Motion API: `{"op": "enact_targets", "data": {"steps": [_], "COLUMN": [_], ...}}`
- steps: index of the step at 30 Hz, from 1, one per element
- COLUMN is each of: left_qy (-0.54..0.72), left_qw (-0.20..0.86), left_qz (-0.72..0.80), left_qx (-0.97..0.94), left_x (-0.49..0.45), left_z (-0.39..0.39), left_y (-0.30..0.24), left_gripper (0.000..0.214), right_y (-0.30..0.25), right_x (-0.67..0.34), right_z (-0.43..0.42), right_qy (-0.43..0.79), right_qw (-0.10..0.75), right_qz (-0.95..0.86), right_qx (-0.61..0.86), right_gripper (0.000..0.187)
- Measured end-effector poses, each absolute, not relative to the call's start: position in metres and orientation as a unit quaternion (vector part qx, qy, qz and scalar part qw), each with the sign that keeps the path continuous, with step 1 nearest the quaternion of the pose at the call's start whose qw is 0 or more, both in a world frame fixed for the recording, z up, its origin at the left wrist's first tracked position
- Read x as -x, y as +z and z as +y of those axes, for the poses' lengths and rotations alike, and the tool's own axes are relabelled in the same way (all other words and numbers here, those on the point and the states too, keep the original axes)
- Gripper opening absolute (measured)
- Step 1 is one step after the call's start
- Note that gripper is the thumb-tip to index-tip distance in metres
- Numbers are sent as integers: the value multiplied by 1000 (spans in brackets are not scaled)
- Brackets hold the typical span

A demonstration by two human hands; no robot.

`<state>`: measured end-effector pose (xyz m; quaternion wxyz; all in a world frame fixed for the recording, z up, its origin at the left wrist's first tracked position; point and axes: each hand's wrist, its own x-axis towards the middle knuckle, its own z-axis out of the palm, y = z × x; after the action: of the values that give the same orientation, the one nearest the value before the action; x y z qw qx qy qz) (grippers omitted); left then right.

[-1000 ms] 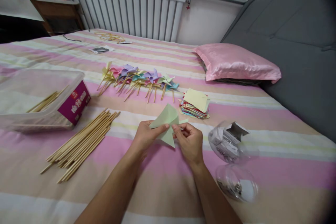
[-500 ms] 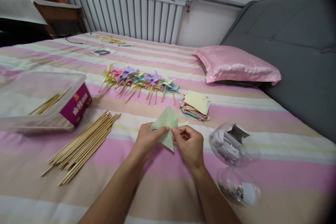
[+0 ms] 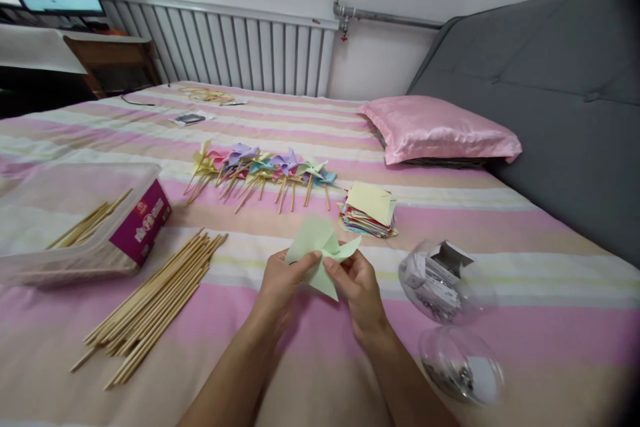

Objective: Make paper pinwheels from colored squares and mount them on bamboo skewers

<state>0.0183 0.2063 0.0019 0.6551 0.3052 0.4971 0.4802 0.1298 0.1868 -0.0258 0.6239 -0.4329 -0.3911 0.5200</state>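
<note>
A light green paper pinwheel blank [image 3: 311,238], with some corners folded toward its middle, is held between my two hands above the bed. My left hand [image 3: 284,283] grips its left side, thumb pressed near the centre. From the right, my right hand [image 3: 357,287] pinches the paper, its thumb close to the centre too; a folded flap points out over those fingers. Just beyond the hands lies a stack of coloured paper squares [image 3: 369,208], a pale yellow one on top. Finished pinwheels [image 3: 260,167] on sticks lie in a row farther back.
To the left, wooden sticks [image 3: 155,307] lie beside a clear plastic box [image 3: 145,213] holding more sticks. At right are a clear bowl with small boxes [image 3: 435,280] and a clear dish with small metal pieces [image 3: 463,367]. A pink pillow [image 3: 440,127] rests by the grey headboard [image 3: 540,73].
My right hand has drawn a paper corner inward, and the flap now stands folded toward the centre. My left hand keeps its hold. The camera view has tilted up slightly.
</note>
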Motion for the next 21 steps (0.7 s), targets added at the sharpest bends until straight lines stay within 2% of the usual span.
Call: {"op": "enact_targets", "data": {"steps": [6, 11, 15, 21], "left_qy": [472, 465, 418, 351], "left_qw": [661, 673, 694, 722], "left_qz": [495, 480, 450, 426], "left_qx": [-308, -317, -375, -418], "left_x": [-25, -27, -16, -1], "left_z": [202, 199, 202, 208], "left_y": [3, 3, 7, 12], "left_gripper": [27, 27, 27, 31], "right_y": [-26, -30, -24, -15], "right_x": [-131, -133, -143, -160], "right_z": [186, 188, 190, 190], "right_qy": [525, 507, 547, 651], "right_qw": [634, 632, 633, 541], "right_qz": [-333, -325, -303, -302], "right_qx": [460, 488, 458, 439], "right_gripper": [28, 25, 21, 16]}}
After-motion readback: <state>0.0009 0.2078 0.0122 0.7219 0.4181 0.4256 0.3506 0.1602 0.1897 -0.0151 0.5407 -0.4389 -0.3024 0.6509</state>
